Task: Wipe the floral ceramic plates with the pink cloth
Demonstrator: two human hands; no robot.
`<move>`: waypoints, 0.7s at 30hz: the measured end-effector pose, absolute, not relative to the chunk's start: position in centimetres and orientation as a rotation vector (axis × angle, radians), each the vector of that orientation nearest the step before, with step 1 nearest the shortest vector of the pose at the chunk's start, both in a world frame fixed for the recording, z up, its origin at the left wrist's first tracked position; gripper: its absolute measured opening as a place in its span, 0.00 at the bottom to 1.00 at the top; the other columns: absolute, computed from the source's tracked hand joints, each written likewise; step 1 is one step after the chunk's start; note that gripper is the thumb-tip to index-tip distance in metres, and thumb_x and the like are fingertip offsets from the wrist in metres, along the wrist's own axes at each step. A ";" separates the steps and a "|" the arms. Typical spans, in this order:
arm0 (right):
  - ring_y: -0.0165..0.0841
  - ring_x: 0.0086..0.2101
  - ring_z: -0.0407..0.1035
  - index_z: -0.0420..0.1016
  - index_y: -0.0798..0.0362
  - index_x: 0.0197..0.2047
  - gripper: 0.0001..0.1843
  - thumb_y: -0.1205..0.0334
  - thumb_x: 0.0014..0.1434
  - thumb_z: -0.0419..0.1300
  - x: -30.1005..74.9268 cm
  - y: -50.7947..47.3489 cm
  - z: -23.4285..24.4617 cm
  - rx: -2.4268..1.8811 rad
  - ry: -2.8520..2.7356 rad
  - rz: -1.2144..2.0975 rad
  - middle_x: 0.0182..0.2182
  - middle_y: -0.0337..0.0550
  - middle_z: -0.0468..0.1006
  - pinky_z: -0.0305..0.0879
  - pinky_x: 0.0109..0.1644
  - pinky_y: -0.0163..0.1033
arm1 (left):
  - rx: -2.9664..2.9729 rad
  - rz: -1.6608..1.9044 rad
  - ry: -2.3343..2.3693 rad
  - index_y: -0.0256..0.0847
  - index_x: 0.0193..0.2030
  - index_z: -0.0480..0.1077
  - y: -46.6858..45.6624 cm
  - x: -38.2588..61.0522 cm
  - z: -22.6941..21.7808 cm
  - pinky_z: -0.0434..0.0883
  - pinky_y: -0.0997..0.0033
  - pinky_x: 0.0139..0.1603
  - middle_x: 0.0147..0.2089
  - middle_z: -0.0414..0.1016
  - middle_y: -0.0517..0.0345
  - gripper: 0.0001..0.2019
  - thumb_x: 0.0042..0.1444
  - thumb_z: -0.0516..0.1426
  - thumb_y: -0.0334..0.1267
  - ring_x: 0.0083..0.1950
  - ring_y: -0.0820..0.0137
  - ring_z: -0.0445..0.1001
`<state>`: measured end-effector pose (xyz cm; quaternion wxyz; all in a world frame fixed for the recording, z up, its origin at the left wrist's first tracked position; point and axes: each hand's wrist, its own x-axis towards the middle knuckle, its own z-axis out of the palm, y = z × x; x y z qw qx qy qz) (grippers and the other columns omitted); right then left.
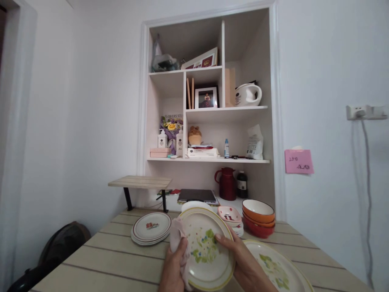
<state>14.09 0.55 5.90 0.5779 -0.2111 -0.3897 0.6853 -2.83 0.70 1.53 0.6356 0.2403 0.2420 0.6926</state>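
A plate with a yellow rim and a green leaf pattern is held up and tilted towards me in both hands. My left hand presses a pale pink cloth against its left edge, thumb on the front. Gripping the right edge, my right hand has its thumb on the plate's face and its other fingers hidden behind. A larger plate with a like pattern lies on the table beside my right forearm. Behind the held plate shows part of a white dish.
On the wooden table stand a stack of red-rimmed plates, small pink bowls and orange and red bowls. A small raised shelf stands at the back left. Farther back are a red jug and a dark bottle.
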 end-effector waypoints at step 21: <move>0.46 0.33 0.78 0.67 0.60 0.57 0.39 0.55 0.43 0.71 11.7 1.0 4.1 -0.563 -0.710 1.405 0.33 0.51 0.84 0.73 0.37 0.46 | 0.375 1.565 0.565 0.35 0.60 0.64 0.8 -1.3 1.3 0.72 0.50 0.53 0.47 0.80 0.39 0.33 0.47 0.65 0.39 0.52 0.49 0.76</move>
